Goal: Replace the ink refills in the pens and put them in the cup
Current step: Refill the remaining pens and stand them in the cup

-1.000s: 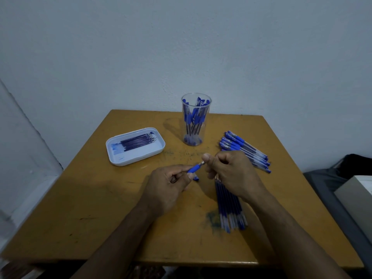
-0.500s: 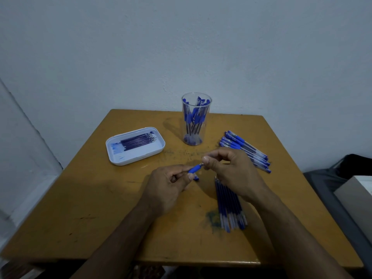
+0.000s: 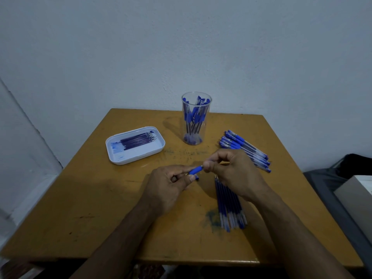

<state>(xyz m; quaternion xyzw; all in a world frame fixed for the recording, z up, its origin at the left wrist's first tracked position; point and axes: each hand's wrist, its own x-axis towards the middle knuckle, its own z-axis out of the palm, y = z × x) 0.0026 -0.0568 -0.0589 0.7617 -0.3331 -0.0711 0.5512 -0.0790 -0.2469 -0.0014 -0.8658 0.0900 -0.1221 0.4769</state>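
Note:
My left hand (image 3: 169,186) grips a pen by its barrel, and the blue grip (image 3: 195,170) sticks out toward my right hand (image 3: 231,172), whose thumb and fingers pinch the pen's metal tip end. A small blue cap (image 3: 197,178) lies on the table just under the pen. A clear plastic cup (image 3: 196,119) holding several blue pens stands at the back middle. A row of blue pens (image 3: 244,149) lies to the right of the cup. A bundle of blue refills (image 3: 229,206) lies under my right wrist.
A white tray (image 3: 134,144) with several dark refills sits at the left on the wooden table (image 3: 80,208). Blue ink stains the wood near the refill bundle. A dark bag and a grey box stand off the table's right edge.
My right hand's fingers have shifted and turned at the pen's tip while my left hand kept the barrel still. The pen stays in the same place.

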